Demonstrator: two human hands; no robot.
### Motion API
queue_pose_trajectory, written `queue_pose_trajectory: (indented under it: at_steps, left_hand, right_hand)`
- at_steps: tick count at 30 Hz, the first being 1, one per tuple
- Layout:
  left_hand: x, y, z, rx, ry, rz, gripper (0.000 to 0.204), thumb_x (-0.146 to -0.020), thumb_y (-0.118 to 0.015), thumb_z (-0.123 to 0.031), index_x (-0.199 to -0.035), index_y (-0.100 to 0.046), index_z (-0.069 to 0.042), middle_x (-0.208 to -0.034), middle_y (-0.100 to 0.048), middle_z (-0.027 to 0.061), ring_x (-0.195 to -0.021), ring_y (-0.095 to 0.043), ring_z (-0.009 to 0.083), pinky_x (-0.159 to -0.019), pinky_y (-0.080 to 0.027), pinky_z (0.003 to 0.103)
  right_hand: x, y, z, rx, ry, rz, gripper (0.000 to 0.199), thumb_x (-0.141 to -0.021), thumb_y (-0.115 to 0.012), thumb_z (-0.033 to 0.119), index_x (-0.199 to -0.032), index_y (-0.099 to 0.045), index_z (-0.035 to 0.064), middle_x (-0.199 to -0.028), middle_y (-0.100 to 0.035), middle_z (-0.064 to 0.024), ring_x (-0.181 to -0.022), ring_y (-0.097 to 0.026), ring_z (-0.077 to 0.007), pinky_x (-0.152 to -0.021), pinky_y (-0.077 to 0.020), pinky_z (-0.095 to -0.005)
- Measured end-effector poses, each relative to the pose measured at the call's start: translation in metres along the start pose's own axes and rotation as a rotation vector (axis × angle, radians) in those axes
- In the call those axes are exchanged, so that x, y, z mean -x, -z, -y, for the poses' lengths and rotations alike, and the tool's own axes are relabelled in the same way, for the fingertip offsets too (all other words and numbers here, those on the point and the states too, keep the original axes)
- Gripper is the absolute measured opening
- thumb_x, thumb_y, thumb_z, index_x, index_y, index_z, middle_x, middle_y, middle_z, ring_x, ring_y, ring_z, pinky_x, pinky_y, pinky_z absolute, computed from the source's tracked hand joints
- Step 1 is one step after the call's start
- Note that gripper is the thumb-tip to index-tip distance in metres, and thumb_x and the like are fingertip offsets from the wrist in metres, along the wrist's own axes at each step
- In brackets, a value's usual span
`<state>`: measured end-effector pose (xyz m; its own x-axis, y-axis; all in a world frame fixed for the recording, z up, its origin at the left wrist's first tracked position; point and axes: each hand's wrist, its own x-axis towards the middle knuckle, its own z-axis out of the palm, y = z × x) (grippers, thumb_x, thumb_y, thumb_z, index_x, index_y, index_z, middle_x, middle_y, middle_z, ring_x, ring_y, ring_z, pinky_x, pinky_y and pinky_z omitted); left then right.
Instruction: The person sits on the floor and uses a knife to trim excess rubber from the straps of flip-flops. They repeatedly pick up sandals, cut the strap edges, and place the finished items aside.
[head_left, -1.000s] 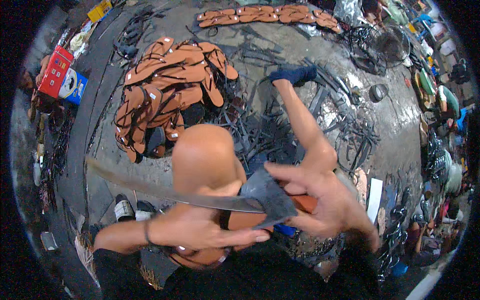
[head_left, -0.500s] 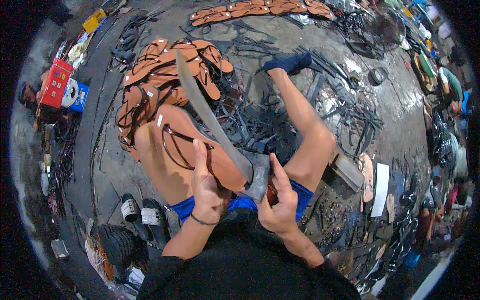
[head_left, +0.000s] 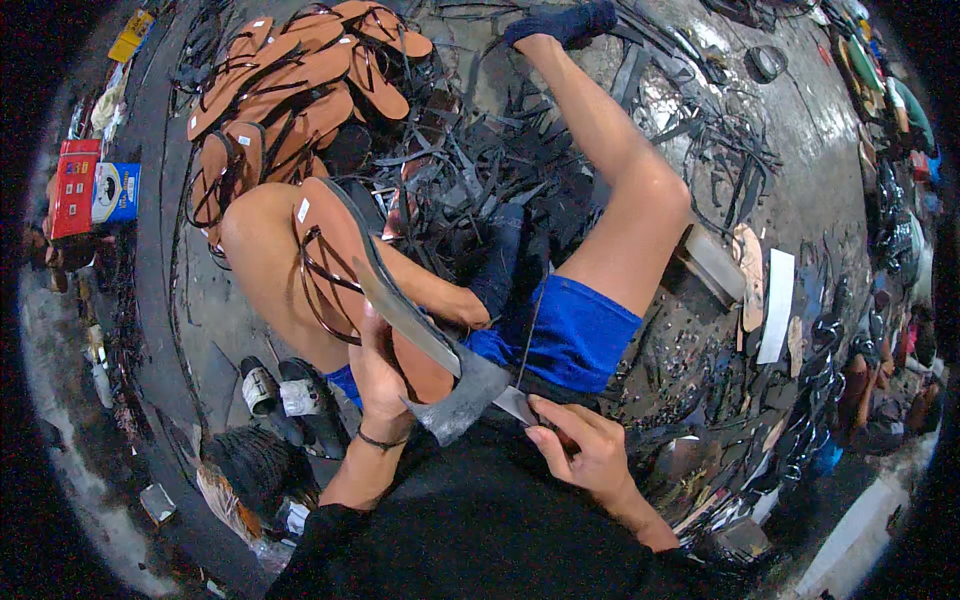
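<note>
Most of the left hand's fingers (head_left: 378,375) were tucked out of sight under the tan sandal (head_left: 335,240), so no clue how they gripped. Its heel was covered by a grey flap (head_left: 460,395). The right hand (head_left: 585,445) swallowed one end of a silvery blade (head_left: 515,404), and I couldn't tell if the tip went under the flap or just touched it. The sandal pile (head_left: 290,85) got chopped off by the top edge, and the black shirt (head_left: 480,510) ran out the bottom. Way over right, a person (head_left: 885,405) was too small and smeary to make out.
</note>
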<state>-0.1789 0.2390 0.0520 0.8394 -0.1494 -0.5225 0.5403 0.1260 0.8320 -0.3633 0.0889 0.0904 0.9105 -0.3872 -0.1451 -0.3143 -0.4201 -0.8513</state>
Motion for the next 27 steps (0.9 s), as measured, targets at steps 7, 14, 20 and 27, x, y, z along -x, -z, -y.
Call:
queue_pose_trajectory:
  at_steps: [7,14,20,27]
  left_hand:
    - [0.010,0.011,0.003,0.180,0.096,-0.114,0.040,-0.099,-0.040,-0.039,-0.100,-0.057,-0.003,-0.084,-0.063,0.0081,-0.074,-0.061,0.0182,-0.067,-0.051,0.030]
    - [0.007,0.013,-0.005,0.138,0.096,-0.176,0.038,-0.099,-0.042,-0.038,-0.103,-0.056,-0.003,-0.085,-0.061,0.0069,-0.077,-0.060,0.0171,-0.069,-0.050,0.030]
    - [0.018,0.002,-0.025,0.001,0.071,-0.050,0.039,-0.098,-0.043,-0.041,-0.104,-0.056,-0.005,-0.087,-0.060,0.0054,-0.076,-0.059,0.0129,-0.067,-0.050,0.029]
    - [0.011,0.001,-0.034,0.069,0.190,-0.101,0.050,-0.093,-0.043,-0.058,-0.090,-0.058,-0.010,-0.064,-0.056,0.0005,-0.049,-0.055,0.0101,-0.042,-0.046,0.022]
  right_hand:
    - [-0.048,-0.016,0.019,-0.118,0.026,0.139,0.030,-0.085,-0.067,0.021,-0.111,-0.066,0.0082,-0.068,-0.062,-0.0120,-0.056,-0.061,-0.0271,-0.052,-0.0515,-0.0360]
    - [-0.026,0.005,0.015,-0.043,-0.001,0.179,0.031,-0.085,-0.067,0.025,-0.112,-0.066,0.0087,-0.071,-0.063,-0.0132,-0.059,-0.063,-0.0260,-0.053,-0.0522,-0.0348]
    - [-0.056,-0.027,0.006,-0.091,0.061,0.144,0.042,-0.079,-0.068,0.017,-0.120,-0.062,0.0118,-0.080,-0.065,-0.0164,-0.068,-0.065,-0.0305,-0.060,-0.0539,-0.0380]
    - [-0.110,-0.075,0.003,-0.080,0.300,-0.109,0.037,-0.077,-0.072,0.006,-0.113,-0.065,0.0025,-0.088,-0.066,-0.0161,-0.075,-0.064,-0.0305,-0.065,-0.0514,-0.0343]
